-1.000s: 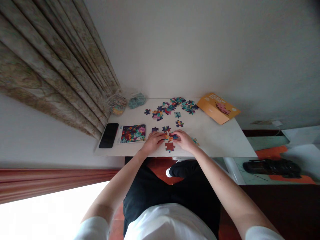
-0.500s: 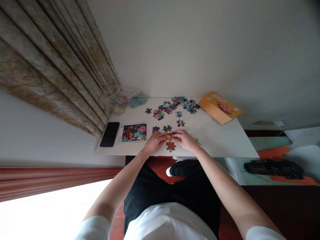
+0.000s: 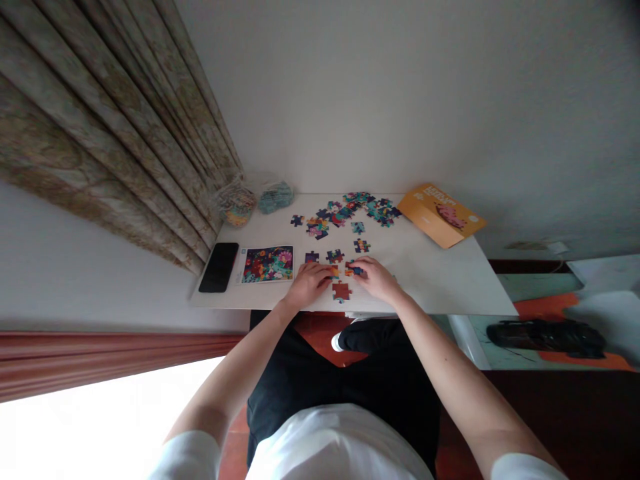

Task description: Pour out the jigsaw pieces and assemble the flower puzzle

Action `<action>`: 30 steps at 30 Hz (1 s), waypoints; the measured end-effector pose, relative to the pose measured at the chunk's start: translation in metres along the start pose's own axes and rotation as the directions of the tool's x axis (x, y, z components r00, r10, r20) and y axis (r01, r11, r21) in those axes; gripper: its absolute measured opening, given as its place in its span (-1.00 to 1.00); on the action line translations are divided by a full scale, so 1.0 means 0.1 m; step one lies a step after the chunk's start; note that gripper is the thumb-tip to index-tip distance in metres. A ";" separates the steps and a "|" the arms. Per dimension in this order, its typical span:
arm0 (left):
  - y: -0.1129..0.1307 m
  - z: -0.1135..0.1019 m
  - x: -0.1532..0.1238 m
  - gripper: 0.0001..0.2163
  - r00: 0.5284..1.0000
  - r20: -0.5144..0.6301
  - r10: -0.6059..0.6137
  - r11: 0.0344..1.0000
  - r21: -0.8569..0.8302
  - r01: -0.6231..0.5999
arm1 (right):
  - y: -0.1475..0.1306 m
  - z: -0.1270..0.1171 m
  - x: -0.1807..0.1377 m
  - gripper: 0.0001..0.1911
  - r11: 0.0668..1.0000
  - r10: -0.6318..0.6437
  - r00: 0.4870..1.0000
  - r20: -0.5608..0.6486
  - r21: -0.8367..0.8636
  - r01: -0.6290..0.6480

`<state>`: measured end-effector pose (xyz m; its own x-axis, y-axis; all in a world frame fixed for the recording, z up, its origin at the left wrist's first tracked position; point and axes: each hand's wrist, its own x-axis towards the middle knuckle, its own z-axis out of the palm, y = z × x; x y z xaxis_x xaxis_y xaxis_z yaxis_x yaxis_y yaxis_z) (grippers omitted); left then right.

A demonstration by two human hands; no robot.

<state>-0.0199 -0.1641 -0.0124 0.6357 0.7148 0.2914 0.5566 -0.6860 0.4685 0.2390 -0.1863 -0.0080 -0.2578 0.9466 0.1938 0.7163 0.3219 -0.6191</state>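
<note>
Near the front edge of the white table, my left hand (image 3: 309, 285) is closed on an orange puzzle piece (image 3: 335, 272), mostly covered by the fingers. Opposite it, my right hand (image 3: 375, 280) pinches a blue and orange puzzle piece (image 3: 353, 269). A small gap parts the two pieces. Just below them lies a reddish-brown puzzle piece (image 3: 342, 291). Above my hands are a dark puzzle piece (image 3: 312, 257), a multicoloured puzzle piece (image 3: 335, 256) and another puzzle piece (image 3: 361, 245). A teal puzzle piece (image 3: 358, 227) lies farther back.
A heap of puzzle pieces (image 3: 345, 211) spreads along the back of the table (image 3: 430, 280). To the left are a picture card (image 3: 269, 265), a black phone (image 3: 219, 267) and two plastic bags of pieces (image 3: 236, 205). An orange box (image 3: 440, 217) stands at the back right.
My hands have moved slightly apart. The two pieces, close together before, now have a gap between them. The reddish-brown piece has stayed in place.
</note>
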 end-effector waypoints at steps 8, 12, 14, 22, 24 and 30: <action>0.05 -0.05 -0.04 -0.75 0.998 0.021 -0.063 0.997 0.036 0.062 | 0.00 -0.02 -0.07 -0.75 0.999 0.049 0.987 -0.150 0.023 -0.046; 0.09 -0.09 -0.06 -0.72 0.991 0.019 -0.130 0.991 0.046 0.129 | -0.07 -0.03 -0.16 -0.76 0.996 0.078 0.972 -0.221 0.055 -0.067; 0.11 -0.11 -0.05 -0.73 0.984 0.037 -0.173 0.984 0.049 0.171 | -0.10 -0.03 -0.20 -0.78 0.994 0.104 0.967 -0.232 0.058 -0.093; 0.04 -0.13 0.10 -0.72 0.951 0.097 -0.294 0.956 0.015 0.294 | -0.25 0.16 -0.18 -0.80 0.960 0.195 0.966 -0.168 0.233 -0.153; 0.02 -0.11 0.12 -0.68 0.963 0.079 -0.259 0.963 -0.057 0.264 | -0.28 0.22 -0.14 -0.76 0.933 0.231 0.961 -0.151 0.316 -0.174; 0.06 -0.04 0.13 -0.68 0.992 -0.077 -0.101 0.959 -0.274 0.077 | -0.43 0.29 -0.01 -0.60 0.818 0.237 0.971 -0.025 0.545 -0.186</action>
<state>-0.0107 -0.1581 -0.0028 0.5331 0.7890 0.3054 0.4359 -0.5655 0.7001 0.1900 -0.2020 -0.0042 -0.0645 0.9961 0.0602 0.2800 0.0760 -0.9570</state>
